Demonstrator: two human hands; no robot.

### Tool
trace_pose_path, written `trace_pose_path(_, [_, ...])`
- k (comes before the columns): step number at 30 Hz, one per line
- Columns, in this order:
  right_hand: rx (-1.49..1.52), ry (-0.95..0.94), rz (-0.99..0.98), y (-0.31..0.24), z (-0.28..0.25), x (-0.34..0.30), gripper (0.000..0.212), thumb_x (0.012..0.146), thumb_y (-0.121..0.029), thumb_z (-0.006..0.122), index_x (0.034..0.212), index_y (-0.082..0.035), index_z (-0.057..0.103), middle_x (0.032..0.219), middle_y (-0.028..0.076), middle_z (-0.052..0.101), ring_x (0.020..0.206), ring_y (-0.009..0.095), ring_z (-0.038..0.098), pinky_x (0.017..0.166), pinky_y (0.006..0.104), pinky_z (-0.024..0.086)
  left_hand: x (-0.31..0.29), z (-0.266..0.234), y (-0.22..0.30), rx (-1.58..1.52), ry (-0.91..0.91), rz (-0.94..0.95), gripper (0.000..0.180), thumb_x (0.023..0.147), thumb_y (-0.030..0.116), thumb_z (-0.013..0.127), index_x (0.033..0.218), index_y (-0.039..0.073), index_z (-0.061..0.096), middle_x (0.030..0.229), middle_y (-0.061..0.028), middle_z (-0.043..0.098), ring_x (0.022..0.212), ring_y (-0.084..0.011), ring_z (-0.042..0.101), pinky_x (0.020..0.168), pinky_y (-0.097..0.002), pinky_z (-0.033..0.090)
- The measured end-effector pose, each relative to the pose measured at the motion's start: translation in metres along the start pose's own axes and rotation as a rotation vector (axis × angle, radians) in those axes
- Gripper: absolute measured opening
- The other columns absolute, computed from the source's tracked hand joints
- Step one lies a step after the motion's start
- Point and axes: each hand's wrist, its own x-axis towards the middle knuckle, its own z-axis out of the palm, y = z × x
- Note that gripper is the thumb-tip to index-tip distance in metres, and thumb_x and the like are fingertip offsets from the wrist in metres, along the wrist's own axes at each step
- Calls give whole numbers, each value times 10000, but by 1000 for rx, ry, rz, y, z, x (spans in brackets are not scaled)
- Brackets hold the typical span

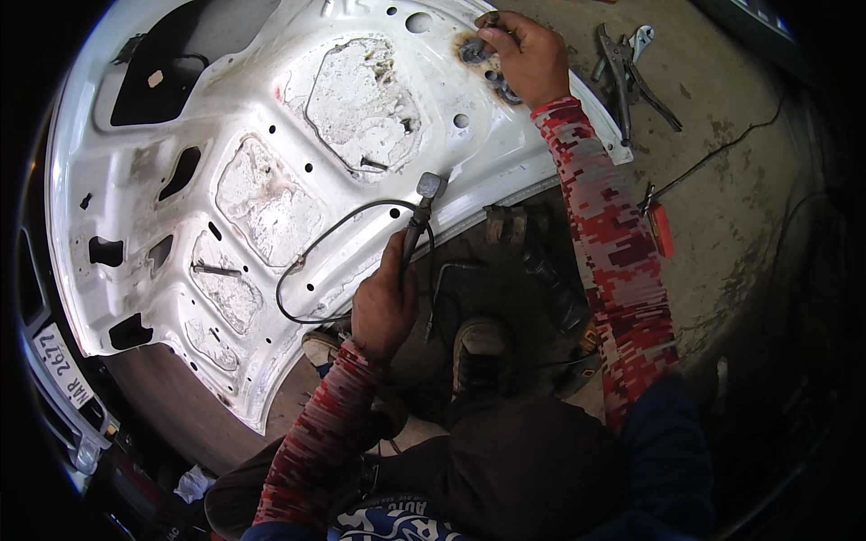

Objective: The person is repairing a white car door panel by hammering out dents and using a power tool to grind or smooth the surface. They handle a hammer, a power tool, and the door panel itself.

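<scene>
At the upper right edge of the white car hood (290, 149), my right hand (532, 59) pinches a small dark piece (490, 20) between thumb and fingers, close beside a scorched patch (473, 50); I cannot tell exactly what the piece is. My left hand (383, 311), just over the hood's near edge, is wrapped round the handle of a hammer-like tool (418, 225), its blocky grey head raised toward the hood's middle. A thin black cable (279, 288) loops over the hood beside that hand; whether it joins the tool, I cannot tell.

To work this well, I would judge it best to hold the small piece steady and square to the metal, with my fingertips back from its end. A loose, even grip on the tool should give me better control, and I would want the cable clear of its path. The locking pliers (617, 72) and adjustable wrench (641, 41) lie on the floor just right of the hood, handy to my right arm.
</scene>
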Motion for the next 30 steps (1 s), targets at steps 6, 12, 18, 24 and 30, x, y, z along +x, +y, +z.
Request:
trace_pose_path(6, [-14,0,-40,1,0,1,197,912,-281,752,1028,-125,779,878,129,754,791,315,734,747,403,575,0,1,-1,1,15,25,518,977,119,579,1474,37,455,804,-304,676,745,-489,682,630,-548,534])
trace_pose_path(12, [-128,39,-126,1,3,2,202,908,-287,757,1023,-123,775,893,125,756,811,344,729,750,419,573,0,2,-3,-2,20,39,515,977,114,577,1471,31,456,791,-303,670,729,-488,680,615,-546,529])
trace_pose_path(18, [-121,43,-113,1,3,2,199,903,-285,757,1021,-126,775,891,124,756,808,340,729,751,421,573,1,1,-4,8,27,56,517,974,112,579,1468,24,455,771,-307,659,714,-489,677,600,-543,524])
trace_pose_path(24, [-134,50,-106,1,4,1,200,903,-285,759,1024,-127,778,900,122,758,818,338,730,759,419,574,1,2,-5,18,36,58,519,971,117,584,1467,25,457,763,-305,659,714,-488,678,601,-546,524])
trace_pose_path(30, [-86,21,-156,1,1,1,216,895,-271,772,1051,-121,782,949,116,764,845,335,732,775,408,576,1,2,-4,21,33,50,518,972,118,585,1466,30,458,763,-304,661,713,-487,678,600,-550,523])
